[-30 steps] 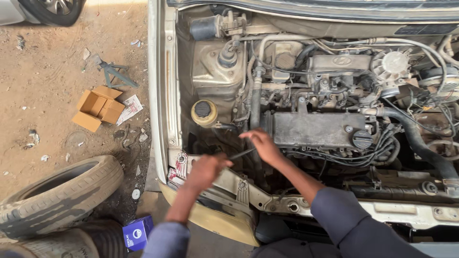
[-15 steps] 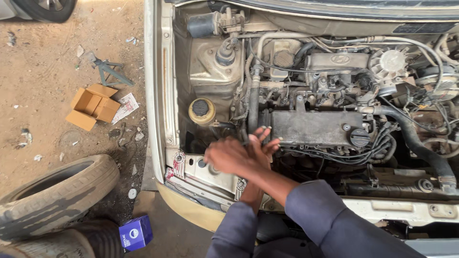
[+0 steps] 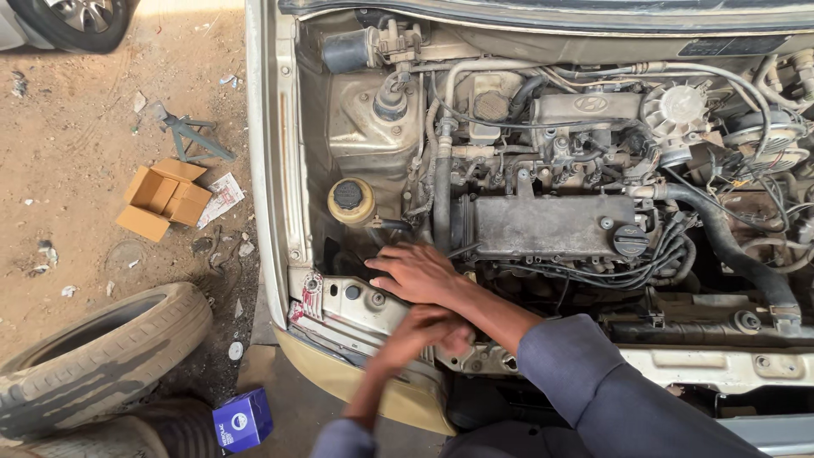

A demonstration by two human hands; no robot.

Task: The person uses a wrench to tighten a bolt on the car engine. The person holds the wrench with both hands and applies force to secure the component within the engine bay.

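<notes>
While both arms cross over the dented gold-painted front panel (image 3: 339, 298) of the open engine bay, the right hand (image 3: 417, 273) lies flat with fingers spread beside the grey metal engine cover (image 3: 551, 225). Just below, touching it, the left hand (image 3: 428, 329) is blurred; its grip cannot be told.

A dark gap (image 3: 348, 254) opens beside the yellowish round-capped reservoir (image 3: 350, 200); black hoses (image 3: 441, 212) and the grey metal engine cover (image 3: 551, 225) crowd its right, depth seemingly shallow.
</notes>
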